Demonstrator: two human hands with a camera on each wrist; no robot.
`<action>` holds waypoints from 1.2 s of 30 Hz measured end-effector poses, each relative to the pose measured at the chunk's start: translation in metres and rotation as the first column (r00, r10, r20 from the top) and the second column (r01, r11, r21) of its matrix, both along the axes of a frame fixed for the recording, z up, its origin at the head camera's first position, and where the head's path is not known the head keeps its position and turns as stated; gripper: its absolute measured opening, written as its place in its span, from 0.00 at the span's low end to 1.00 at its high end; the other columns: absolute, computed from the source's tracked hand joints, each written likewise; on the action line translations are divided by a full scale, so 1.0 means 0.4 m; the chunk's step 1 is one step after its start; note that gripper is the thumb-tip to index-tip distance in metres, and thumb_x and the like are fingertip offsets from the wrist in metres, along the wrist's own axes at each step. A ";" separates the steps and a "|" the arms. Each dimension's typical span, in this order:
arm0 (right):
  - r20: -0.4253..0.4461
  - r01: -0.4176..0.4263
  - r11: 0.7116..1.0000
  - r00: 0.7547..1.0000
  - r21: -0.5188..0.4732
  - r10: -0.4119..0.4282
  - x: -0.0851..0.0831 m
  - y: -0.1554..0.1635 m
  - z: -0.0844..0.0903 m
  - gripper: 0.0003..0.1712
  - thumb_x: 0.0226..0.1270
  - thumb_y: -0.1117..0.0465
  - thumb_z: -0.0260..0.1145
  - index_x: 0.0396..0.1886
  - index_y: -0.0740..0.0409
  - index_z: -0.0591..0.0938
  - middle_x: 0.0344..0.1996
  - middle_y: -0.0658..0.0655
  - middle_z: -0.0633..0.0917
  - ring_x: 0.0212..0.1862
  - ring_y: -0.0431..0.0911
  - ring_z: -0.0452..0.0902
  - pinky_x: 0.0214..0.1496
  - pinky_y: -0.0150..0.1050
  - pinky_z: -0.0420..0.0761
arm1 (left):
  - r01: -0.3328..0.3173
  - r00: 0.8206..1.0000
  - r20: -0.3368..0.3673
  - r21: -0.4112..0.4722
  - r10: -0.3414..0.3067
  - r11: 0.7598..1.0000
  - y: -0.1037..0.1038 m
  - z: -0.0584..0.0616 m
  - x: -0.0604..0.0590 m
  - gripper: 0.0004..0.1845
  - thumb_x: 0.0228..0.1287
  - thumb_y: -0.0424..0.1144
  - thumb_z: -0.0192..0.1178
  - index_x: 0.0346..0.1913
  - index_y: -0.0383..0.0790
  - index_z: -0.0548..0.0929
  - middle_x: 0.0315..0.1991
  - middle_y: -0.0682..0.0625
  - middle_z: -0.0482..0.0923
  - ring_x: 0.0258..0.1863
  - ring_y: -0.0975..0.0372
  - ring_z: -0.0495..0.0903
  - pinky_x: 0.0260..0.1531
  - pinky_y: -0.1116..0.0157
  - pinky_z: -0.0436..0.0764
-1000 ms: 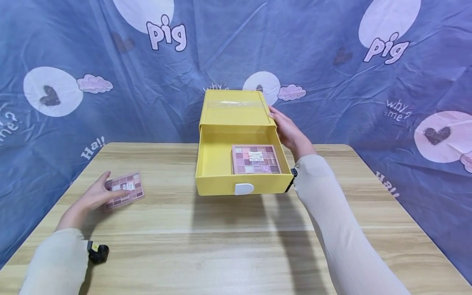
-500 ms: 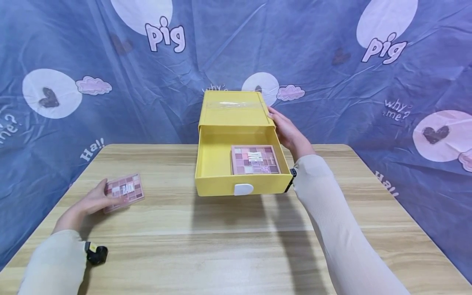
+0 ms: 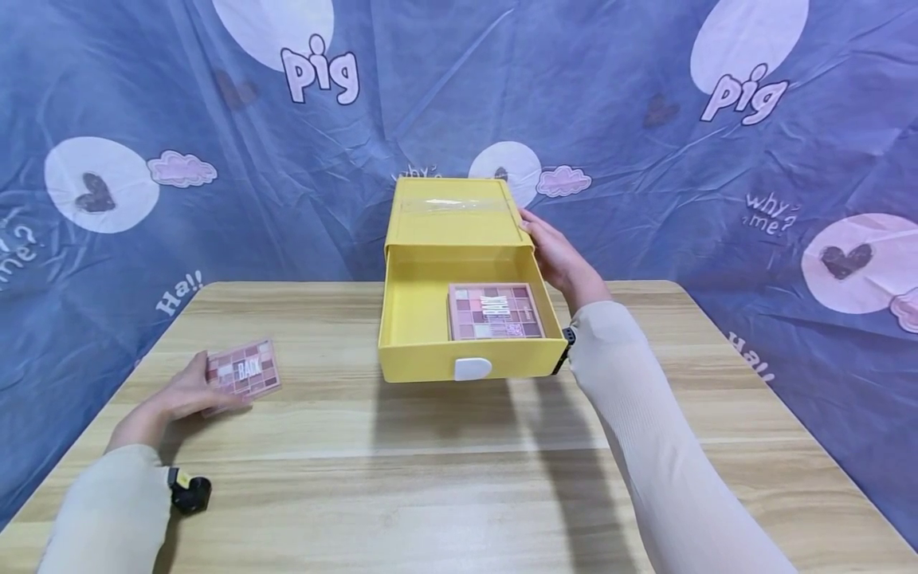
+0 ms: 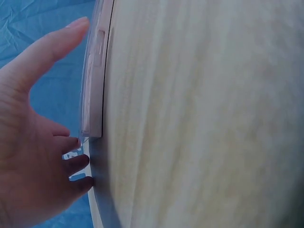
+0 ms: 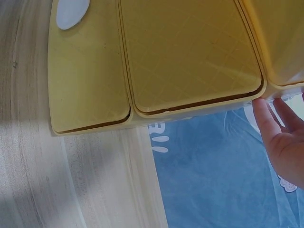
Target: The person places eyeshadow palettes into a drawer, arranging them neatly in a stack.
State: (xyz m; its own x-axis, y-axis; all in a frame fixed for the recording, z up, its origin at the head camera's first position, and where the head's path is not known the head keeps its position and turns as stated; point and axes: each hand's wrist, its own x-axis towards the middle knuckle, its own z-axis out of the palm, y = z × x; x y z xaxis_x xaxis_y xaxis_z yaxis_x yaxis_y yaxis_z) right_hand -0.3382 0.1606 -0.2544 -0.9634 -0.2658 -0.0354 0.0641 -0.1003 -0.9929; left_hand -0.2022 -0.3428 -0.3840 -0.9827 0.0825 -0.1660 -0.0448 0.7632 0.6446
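Left hand [image 3: 188, 389]: fingers curl round the pink palette [image 3: 242, 375] at the table's [image 3: 459, 478] left edge.
Right hand [image 3: 561, 253]: straight fingers steady the yellow box [image 3: 453, 209].
Tip: lift the palette level, clear the drawer [image 3: 416, 319] wall.

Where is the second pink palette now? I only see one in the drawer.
In the head view, the second palette lies on the table's left side, gripped by the left hand.

Left hand [image 4: 28, 137] at table [image 4: 204, 114] edge, thumb along flat pink case [image 4: 92, 85], fingertips under its near end; blue cloth [image 4: 42, 19] behind.
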 end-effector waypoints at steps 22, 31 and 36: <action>0.002 0.009 0.999 1.000 -0.034 -0.009 0.002 -0.002 -0.003 0.26 0.68 0.56 0.44 0.65 0.44 0.55 0.53 0.59 0.68 0.36 0.41 0.73 0.34 0.31 0.74 | -0.058 0.995 -0.080 -0.018 0.056 0.998 0.005 -0.003 0.010 0.61 0.33 0.47 0.71 0.54 0.11 0.39 0.41 0.24 0.59 0.40 0.40 0.64 0.45 0.43 0.60; 0.000 0.003 1.000 1.000 -0.031 -0.003 0.000 -0.003 -0.004 0.27 0.68 0.56 0.43 0.66 0.44 0.53 0.55 0.59 0.66 0.39 0.41 0.71 0.36 0.31 0.74 | -0.056 0.996 -0.067 -0.090 0.050 0.994 0.013 0.005 0.016 0.64 0.32 0.49 0.71 0.52 0.07 0.36 0.46 0.16 0.49 0.42 0.34 0.58 0.47 0.40 0.55; 0.004 0.006 0.999 1.000 -0.039 -0.006 0.000 -0.004 -0.003 0.27 0.68 0.56 0.43 0.66 0.44 0.53 0.54 0.59 0.67 0.37 0.40 0.72 0.36 0.31 0.74 | -0.048 0.997 -0.073 -0.112 0.040 0.993 0.009 -0.001 0.013 0.65 0.31 0.50 0.70 0.53 0.08 0.35 0.48 0.14 0.45 0.45 0.31 0.54 0.47 0.40 0.54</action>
State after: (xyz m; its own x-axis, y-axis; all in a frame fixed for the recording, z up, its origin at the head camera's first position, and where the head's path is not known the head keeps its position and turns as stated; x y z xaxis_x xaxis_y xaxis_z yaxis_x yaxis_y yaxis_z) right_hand -0.3381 0.1591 -0.2556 -0.9649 -0.2608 -0.0290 0.0674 -0.1393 -0.9880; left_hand -0.1971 -0.3390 -0.3845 -0.9945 0.0236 -0.1023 -0.0376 0.8301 0.5564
